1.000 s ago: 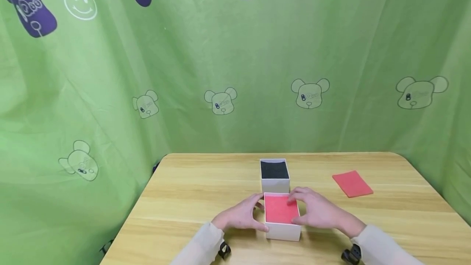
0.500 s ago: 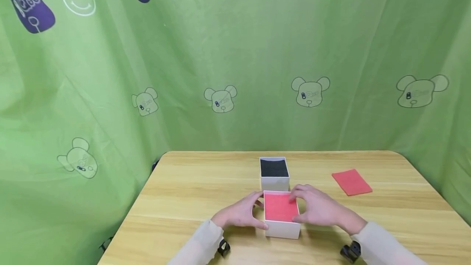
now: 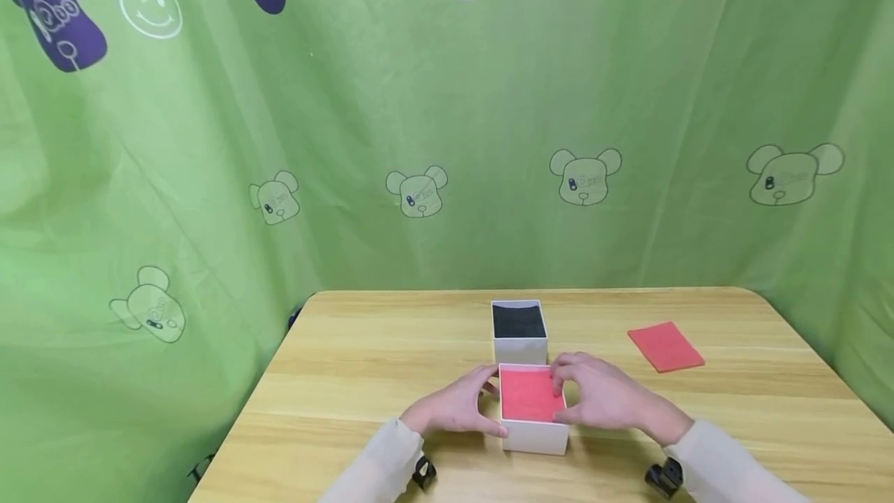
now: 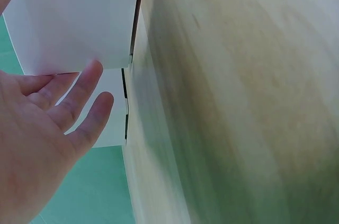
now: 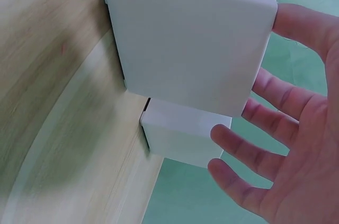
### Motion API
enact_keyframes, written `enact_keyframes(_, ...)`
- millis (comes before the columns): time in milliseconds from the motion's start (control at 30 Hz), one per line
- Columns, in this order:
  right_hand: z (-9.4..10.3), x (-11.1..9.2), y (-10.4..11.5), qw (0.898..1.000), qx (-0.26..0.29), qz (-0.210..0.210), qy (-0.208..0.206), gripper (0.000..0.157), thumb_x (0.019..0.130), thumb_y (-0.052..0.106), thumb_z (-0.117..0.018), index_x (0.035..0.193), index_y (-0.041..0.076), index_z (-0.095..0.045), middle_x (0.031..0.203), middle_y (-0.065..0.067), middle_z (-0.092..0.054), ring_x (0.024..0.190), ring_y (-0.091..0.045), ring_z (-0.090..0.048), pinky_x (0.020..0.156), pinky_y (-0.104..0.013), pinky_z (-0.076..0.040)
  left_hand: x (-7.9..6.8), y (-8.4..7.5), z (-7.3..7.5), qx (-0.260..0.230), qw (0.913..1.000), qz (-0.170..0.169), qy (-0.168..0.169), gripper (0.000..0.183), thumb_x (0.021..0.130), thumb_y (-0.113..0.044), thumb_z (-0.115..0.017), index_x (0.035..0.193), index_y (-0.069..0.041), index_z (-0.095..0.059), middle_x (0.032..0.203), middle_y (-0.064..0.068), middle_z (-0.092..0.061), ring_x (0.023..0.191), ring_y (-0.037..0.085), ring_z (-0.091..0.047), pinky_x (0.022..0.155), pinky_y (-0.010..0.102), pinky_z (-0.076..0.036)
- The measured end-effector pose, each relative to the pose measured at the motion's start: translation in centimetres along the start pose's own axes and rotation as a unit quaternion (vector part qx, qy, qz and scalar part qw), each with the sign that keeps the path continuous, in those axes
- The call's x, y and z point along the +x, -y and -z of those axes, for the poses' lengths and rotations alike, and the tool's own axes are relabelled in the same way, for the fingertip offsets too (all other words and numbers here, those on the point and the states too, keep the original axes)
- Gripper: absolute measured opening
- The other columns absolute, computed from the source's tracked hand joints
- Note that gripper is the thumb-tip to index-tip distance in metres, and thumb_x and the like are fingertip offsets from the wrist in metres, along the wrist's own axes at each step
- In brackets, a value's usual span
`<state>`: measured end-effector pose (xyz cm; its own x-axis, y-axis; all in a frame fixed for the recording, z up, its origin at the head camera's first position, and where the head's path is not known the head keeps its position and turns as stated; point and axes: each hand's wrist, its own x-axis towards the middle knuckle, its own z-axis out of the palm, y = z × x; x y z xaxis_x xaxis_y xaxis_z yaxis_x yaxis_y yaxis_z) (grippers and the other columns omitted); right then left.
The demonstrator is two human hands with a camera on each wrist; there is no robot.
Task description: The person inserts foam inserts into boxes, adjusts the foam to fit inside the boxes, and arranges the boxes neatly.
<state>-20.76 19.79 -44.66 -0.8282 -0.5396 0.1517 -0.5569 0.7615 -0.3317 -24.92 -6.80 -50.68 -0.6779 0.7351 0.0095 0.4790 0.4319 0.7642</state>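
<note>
In the head view a small white box stands on the table, and a red pad lies inside it just below the rim. My left hand grips the box's left side, thumb at the near corner and index finger at the far corner. In the left wrist view its other fingers bend near the wall. My right hand reaches over the right rim, with bent fingertips at the pad's right edge and the thumb by the near corner. Whether it pinches the pad is hidden. Its lower fingers hang beside the box.
Directly behind, a second white box holds a black pad. Another red pad lies flat on the wooden table at the right. Green printed curtains hang around the table's back and sides.
The right fingertips have shifted slightly toward the right edge of the red pad. The left hand keeps its place, and both boxes stand as before.
</note>
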Motion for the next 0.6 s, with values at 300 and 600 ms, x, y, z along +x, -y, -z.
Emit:
enact_keyframes(300, -0.16, 0.01, -0.06, 1.0, 0.005, -0.003, 0.005, 0.025, 0.069, 0.04, -0.079, 0.075, 0.027, -0.059, 0.114, -0.003, -0.059, 0.108, -0.031, -0.054, 0.09, -0.051, -0.045, 0.02, 0.06, -0.13, -0.003, 1.0, 0.004, -0.002, 0.093, 0.072, -0.036, -0.082, 0.146, -0.025, -0.028, 0.139, -0.007, -0.038, 0.115, 0.01, -0.048, 0.098, 0.029, -0.04)
enact_keyframes(600, -0.35, 0.23, -0.34, 0.999, 0.045, -0.001, 0.014, 0.024, 0.069, 0.036, -0.08, 0.075, 0.026, -0.059, 0.114, -0.002, -0.059, 0.104, -0.029, -0.056, 0.086, -0.049, -0.047, -0.07, -0.14, 0.02, 0.0, 1.0, 0.004, -0.001, 0.093, 0.072, -0.035, -0.082, 0.146, -0.025, -0.028, 0.139, -0.006, -0.038, 0.115, 0.01, -0.048, 0.098, 0.029, -0.04)
